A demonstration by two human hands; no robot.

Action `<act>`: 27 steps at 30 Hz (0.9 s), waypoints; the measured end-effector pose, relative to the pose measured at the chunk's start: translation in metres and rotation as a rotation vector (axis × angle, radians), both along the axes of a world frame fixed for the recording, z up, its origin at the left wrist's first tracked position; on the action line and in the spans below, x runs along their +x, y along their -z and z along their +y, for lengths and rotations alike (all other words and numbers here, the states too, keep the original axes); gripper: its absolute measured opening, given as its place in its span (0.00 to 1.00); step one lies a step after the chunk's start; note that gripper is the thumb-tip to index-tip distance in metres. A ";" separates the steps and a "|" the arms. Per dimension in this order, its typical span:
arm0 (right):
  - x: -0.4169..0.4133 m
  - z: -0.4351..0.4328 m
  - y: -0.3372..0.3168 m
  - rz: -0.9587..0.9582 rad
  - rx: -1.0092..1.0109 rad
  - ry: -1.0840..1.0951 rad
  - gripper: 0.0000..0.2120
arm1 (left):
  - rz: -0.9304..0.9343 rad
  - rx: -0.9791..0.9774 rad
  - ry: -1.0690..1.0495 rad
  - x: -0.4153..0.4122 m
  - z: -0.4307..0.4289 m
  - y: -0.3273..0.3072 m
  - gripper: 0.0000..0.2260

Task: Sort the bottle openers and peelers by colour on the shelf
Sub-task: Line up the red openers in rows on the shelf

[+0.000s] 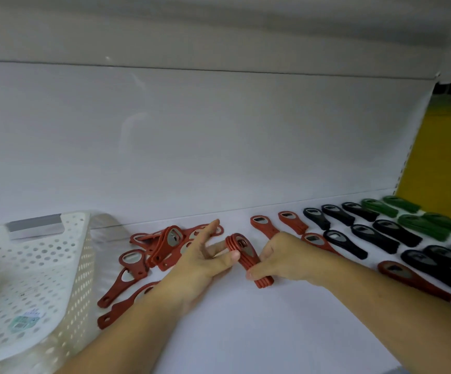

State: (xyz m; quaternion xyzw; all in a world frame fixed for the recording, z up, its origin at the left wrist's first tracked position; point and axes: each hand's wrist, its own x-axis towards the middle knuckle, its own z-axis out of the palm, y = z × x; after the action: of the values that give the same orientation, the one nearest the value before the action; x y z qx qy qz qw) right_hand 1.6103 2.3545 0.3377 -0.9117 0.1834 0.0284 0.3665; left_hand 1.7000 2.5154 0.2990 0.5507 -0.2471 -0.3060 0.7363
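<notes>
Our right hand (286, 256) grips the handles, our left hand (205, 261) pinches the heads of the red opener stack (243, 260): light, stiff, slippery pieces, we judge, needing a flat squeeze.

The right hand (286, 256) hides its fingers behind the stacked red openers (239, 245).

The person's left forearm (138, 319) and right forearm (367, 300) are bare along all the length in view, skin uncovered down to the lower edge. The left hand (205, 263) and right hand (286, 257) are bare as well, the left thumbnail short and plain. Both arms look slightly blurred near that edge.
</notes>
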 end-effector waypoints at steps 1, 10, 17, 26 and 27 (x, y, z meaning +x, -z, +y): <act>-0.005 -0.007 -0.002 0.033 -0.063 0.062 0.21 | -0.008 0.048 0.006 0.000 0.000 0.000 0.30; -0.026 -0.043 -0.016 0.278 -0.374 0.233 0.17 | -0.238 0.288 0.058 -0.014 0.001 -0.003 0.11; -0.001 -0.043 -0.025 0.394 -0.443 0.186 0.19 | -0.319 0.325 0.062 -0.013 0.001 -0.003 0.10; 0.031 -0.018 -0.035 -0.078 -0.554 0.211 0.26 | -0.306 0.277 -0.048 -0.014 -0.005 -0.004 0.22; 0.039 -0.009 -0.025 -0.084 -0.514 0.167 0.24 | -0.347 0.282 -0.127 -0.011 -0.005 -0.005 0.23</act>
State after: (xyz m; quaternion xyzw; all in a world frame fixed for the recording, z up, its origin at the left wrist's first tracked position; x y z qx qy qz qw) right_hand 1.6494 2.3450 0.3622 -0.9570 0.2435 -0.0874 0.1313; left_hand 1.6889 2.5108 0.3040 0.7067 -0.2896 -0.1913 0.6165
